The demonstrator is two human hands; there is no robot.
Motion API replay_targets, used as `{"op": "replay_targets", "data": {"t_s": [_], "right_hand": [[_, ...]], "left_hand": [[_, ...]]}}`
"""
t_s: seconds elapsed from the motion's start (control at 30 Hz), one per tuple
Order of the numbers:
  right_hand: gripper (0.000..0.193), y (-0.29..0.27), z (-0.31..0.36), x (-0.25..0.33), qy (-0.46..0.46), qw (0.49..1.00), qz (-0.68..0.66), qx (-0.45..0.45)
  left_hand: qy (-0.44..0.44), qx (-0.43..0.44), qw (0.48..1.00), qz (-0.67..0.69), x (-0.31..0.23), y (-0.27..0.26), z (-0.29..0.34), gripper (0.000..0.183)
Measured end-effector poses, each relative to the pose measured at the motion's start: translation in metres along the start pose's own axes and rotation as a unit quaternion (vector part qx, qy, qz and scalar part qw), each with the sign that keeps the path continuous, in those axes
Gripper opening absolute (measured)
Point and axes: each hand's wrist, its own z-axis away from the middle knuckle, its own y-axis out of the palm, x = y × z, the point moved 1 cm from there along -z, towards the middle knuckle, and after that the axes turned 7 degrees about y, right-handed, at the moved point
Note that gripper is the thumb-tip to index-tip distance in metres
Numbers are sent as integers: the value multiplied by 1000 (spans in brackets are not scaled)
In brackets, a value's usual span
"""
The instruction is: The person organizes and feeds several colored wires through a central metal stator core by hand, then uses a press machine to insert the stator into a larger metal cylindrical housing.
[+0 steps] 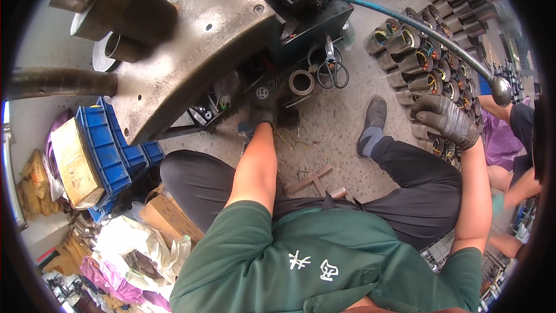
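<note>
My left hand [260, 117] wears a dark glove and reaches into the shadow beneath the machine's thick metal plate. Its fingers are lost in the dark, so what they touch is hidden. Close by are a short metal ring [301, 82] and small round metal parts [262, 92]. On the right, my right hand [449, 120], in a worn grey glove, has curled fingers at the near edge of stacked metal cylinders [425, 61] with coloured wires inside. Whatever lies under those fingers is covered by the glove.
A long lever with a ball end [500, 90] slants over the cylinders. Black-handled scissors [332, 71] hang beside the dark bench. Blue crates [101, 148] and a cardboard box [168, 214] stand left. A T-shaped metal piece [310, 181] lies on the floor. Another person's arm [521, 188] shows far right.
</note>
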Motion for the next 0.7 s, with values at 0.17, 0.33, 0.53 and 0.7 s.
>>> {"op": "replay_targets", "data": {"t_s": [0.17,0.33,0.53,0.7], "right_hand": [[29,6,6,12,-47,999,23,3],[26,13,11,18,-88,994,57,34],[43,36,9,22,-73,986,139,52],[48,55,-2,49,-131,983,128,0]], "left_hand": [[113,109,947,-282,5,5,-1,42],[131,-14,991,-39,-21,-23,21,48],[194,154,850,465,-145,-89,128,12],[149,191,771,589,-200,-170,188,17]]}}
